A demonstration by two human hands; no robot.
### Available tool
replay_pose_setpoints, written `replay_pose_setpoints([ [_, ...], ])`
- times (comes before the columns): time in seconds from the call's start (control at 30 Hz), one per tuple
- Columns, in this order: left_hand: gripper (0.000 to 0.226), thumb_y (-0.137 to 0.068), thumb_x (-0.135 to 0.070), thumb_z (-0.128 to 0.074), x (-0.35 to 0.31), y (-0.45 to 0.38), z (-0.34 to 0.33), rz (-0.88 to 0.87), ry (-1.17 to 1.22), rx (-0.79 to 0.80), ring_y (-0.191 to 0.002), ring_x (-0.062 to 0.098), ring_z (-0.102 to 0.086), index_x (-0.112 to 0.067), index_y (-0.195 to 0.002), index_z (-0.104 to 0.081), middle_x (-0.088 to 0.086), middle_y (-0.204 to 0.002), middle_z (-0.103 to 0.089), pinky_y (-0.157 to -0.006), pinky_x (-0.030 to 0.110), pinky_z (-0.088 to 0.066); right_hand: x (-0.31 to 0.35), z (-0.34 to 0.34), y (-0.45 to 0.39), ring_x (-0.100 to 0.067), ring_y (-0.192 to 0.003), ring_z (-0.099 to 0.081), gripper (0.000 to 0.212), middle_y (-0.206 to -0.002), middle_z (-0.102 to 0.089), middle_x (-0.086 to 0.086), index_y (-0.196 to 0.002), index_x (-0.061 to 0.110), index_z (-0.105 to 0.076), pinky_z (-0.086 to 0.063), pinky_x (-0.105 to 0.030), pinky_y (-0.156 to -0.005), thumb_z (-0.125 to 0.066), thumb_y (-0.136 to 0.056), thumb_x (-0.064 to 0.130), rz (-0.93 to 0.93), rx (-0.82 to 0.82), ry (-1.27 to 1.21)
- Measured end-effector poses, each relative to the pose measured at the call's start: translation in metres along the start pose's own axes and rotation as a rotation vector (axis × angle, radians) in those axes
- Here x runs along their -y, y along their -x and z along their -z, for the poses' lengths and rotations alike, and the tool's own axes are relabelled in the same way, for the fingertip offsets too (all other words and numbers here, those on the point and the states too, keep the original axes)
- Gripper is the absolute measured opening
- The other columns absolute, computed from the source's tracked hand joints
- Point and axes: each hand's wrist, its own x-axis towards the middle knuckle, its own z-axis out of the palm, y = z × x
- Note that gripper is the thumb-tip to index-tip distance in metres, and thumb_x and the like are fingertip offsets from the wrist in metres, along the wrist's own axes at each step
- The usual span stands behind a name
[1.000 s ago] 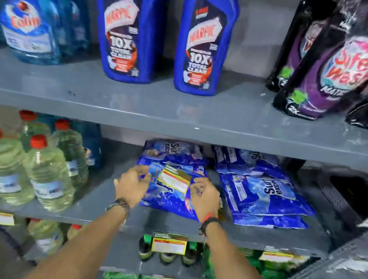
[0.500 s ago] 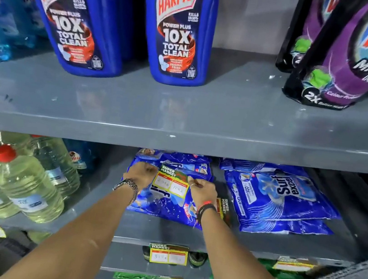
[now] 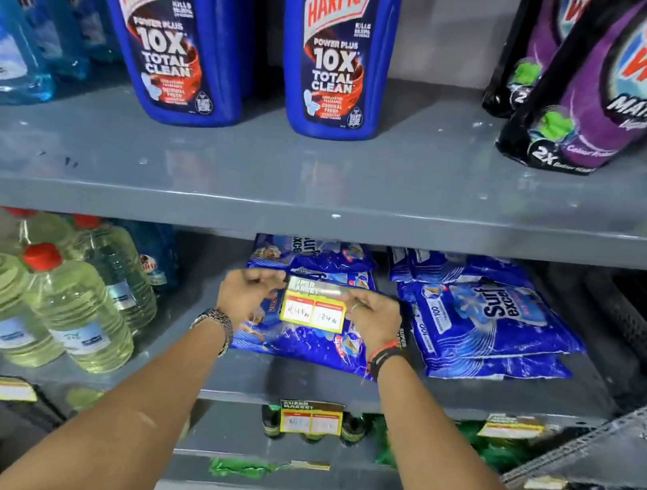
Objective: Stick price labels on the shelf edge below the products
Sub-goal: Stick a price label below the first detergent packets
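My left hand [image 3: 245, 296] and right hand [image 3: 375, 319] pinch the ends of a price label [image 3: 314, 306], now lifted from where it hung a second ago and held flat, ready for sticking. Below my wrists, a fixed label [image 3: 310, 419] already marks the lower edge. Behind the label lie blue detergent packs [image 3: 482, 323]; above my hands the upper shelf edge [image 3: 315, 229] has drawn nearer, still bare under the Harpic bottles [image 3: 335, 45].

1. The price label [image 3: 313, 304] is showing a yellow border, two white boxes edged in red, and a green top strip.
2. The Harpic bottles [image 3: 335, 45] are glowing deep blue with red lettering.
3. The detergent packs [image 3: 483, 315] are showing blue with white print.
4. The shelf edge [image 3: 315, 231] is sitting plain grey.
5. The oil bottles [image 3: 80, 317] are wearing red caps over pale yellow.
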Motion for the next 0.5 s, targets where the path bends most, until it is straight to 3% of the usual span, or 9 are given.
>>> replay_pose_setpoints([
  [0.07, 0.003, -0.078, -0.019, -0.074, -0.007, 0.012, 0.007, -0.035, 0.022, 0.024, -0.081, 0.021, -0.069, -0.021, -0.077, -0.072, 0.000, -0.079, -0.072, -0.056, 0.028, -0.054, 0.010, 0.007, 0.012, -0.030, -0.092, -0.068, 0.023, -0.097, -0.072, -0.017, -0.098, 0.000, -0.071, -0.056, -0.046, -0.088, -0.073, -0.077, 0.008, 0.036, 0.016, -0.022],
  [0.13, 0.010, -0.075, -0.020, -0.076, -0.010, 0.015, 0.014, -0.059, 0.033, 0.039, -0.082, 0.022, -0.072, -0.013, -0.083, -0.074, 0.002, -0.079, -0.074, -0.066, 0.033, -0.058, 0.020, 0.011, 0.021, -0.030, -0.089, -0.067, 0.023, -0.098, -0.071, -0.020, -0.099, -0.004, -0.069, -0.057, -0.042, -0.083, -0.071, -0.077, 0.002, 0.059, 0.034, -0.049],
  [0.23, 0.018, -0.081, -0.013, -0.070, -0.022, 0.037, 0.023, -0.110, 0.017, 0.084, -0.062, 0.004, -0.071, -0.002, -0.096, -0.071, 0.000, -0.077, -0.075, -0.058, 0.017, -0.055, 0.037, 0.016, 0.043, -0.024, -0.080, -0.065, 0.024, -0.094, -0.070, -0.018, -0.101, -0.005, -0.067, -0.058, -0.030, -0.072, -0.070, -0.078, 0.001, 0.115, 0.079, -0.076],
  [0.33, 0.018, -0.084, -0.013, -0.067, -0.032, 0.055, 0.028, -0.158, 0.005, 0.098, -0.060, 0.001, -0.069, -0.004, -0.099, -0.070, 0.011, -0.092, -0.073, -0.062, 0.017, -0.055, 0.050, 0.021, 0.059, -0.026, -0.085, -0.069, 0.023, -0.094, -0.072, -0.017, -0.098, 0.000, -0.069, -0.058, -0.036, -0.079, -0.073, -0.076, 0.006, 0.142, 0.074, -0.084],
  [0.43, 0.023, -0.085, -0.009, -0.064, -0.038, 0.078, 0.038, -0.235, 0.034, 0.069, -0.065, 0.002, -0.070, 0.002, -0.105, -0.068, -0.004, -0.078, -0.075, -0.059, 0.014, -0.054, 0.061, 0.024, 0.078, -0.026, -0.083, -0.069, 0.018, -0.084, -0.072, -0.012, -0.093, 0.004, -0.071, -0.058, -0.041, -0.081, -0.074, -0.076, 0.009, 0.198, 0.095, -0.065],
  [0.5, 0.021, -0.085, -0.011, -0.064, -0.043, 0.099, 0.047, -0.306, 0.057, 0.040, -0.071, 0.008, -0.071, -0.002, -0.103, -0.071, -0.003, -0.078, -0.076, -0.060, 0.016, -0.055, 0.071, 0.025, 0.094, -0.021, -0.081, -0.070, 0.012, -0.082, -0.073, -0.005, -0.087, 0.012, -0.072, -0.059, -0.038, -0.081, -0.075, -0.076, 0.011, 0.257, 0.122, -0.046],
])
